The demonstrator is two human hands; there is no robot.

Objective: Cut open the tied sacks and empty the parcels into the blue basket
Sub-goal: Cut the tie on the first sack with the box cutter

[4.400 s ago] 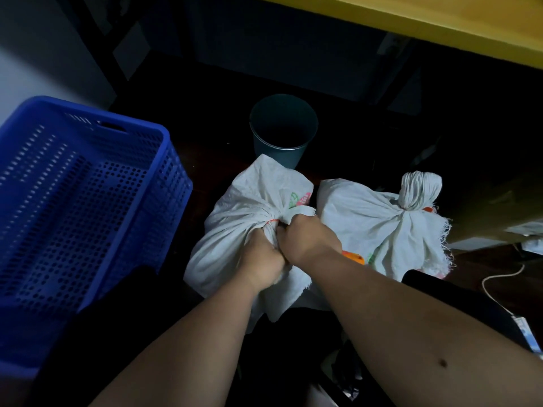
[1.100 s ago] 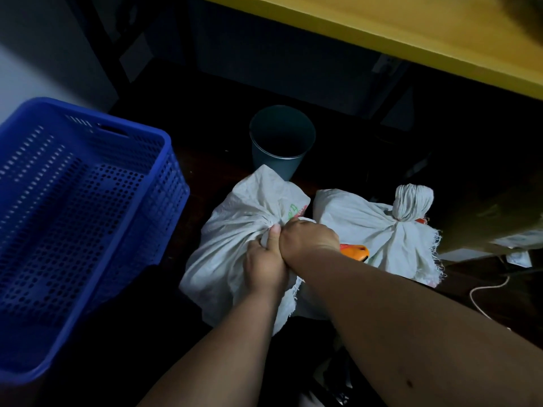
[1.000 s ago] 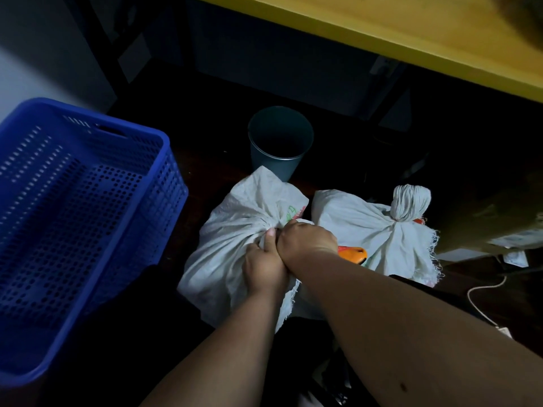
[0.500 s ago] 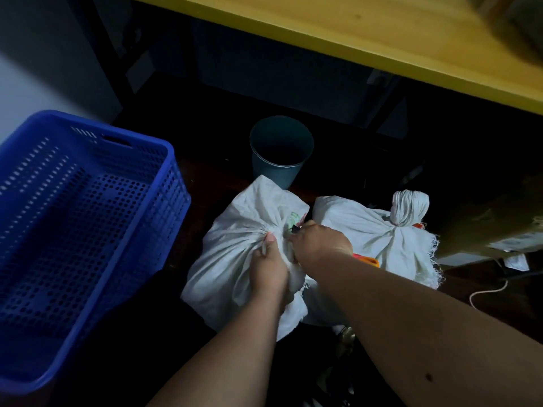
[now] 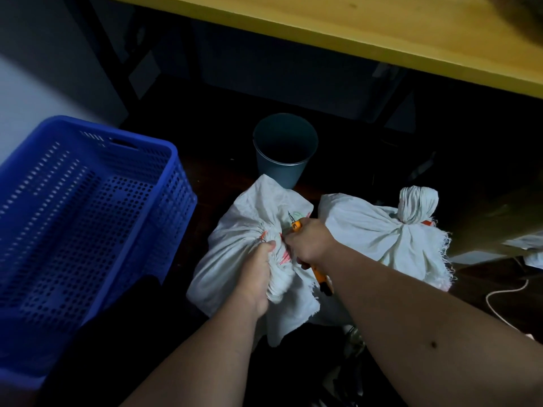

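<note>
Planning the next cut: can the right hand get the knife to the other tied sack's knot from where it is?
Probably yes. The right hand grips the orange knife at the near sack; the second sack lies just beside it, its knot upright and uncovered, nothing between.

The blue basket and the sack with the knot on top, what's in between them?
In the head view, the other sack lies there, with the left hand gripping its neck and the right hand holding an orange cutter.

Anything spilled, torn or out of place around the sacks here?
Nothing spilled. The blue basket holds no parcels; both sacks look closed. Only the right sack has a frayed edge, beside a loose white cord.
</note>
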